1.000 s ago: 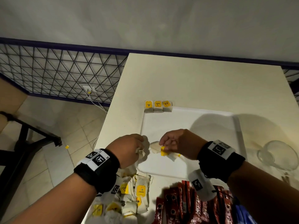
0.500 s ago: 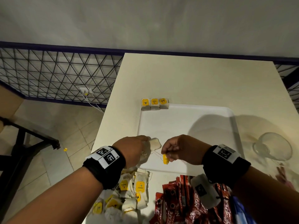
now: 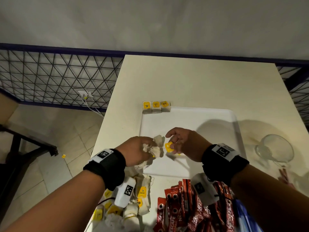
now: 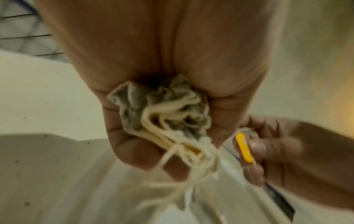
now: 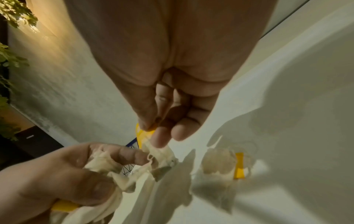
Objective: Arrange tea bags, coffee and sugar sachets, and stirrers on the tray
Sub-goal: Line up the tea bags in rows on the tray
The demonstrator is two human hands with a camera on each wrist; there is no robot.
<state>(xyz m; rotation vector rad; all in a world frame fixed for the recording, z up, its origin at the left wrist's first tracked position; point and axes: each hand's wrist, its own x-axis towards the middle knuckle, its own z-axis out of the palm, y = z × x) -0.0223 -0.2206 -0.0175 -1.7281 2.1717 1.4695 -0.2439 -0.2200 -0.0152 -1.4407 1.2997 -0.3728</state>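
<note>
Head view: three tea bags (image 3: 156, 107) lined at tray (image 3: 200, 118) upper-left rim; loose tea bags, coffee sachets (image 3: 182, 208) wait at bottom on counter (image 3: 192, 77).
Left wrist: left hand (image 4: 153, 106) fingers clamped on tea-bag bunch (image 4: 164, 112), frame centre.
Right wrist: right hand (image 5: 172, 91) fingers pinch yellow tag (image 5: 142, 132), mid-frame.

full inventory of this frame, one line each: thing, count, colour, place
tray: 1, white, mid-table
placed tea bags: 3, white with yellow tags, row at the tray's far left corner
held tea bags: a tangled bunch, white, over the tray's left side
tag: 1, yellow, between the hands
loose tea bags: pile, white and yellow, near table edge, left
coffee sachets: pile, red, near edge, right of that pile
glass bowl: 1, clear, right of the tray
table: 1, cream
left hand: grips the held tea bags
right hand: fingers pinch the tag
</note>
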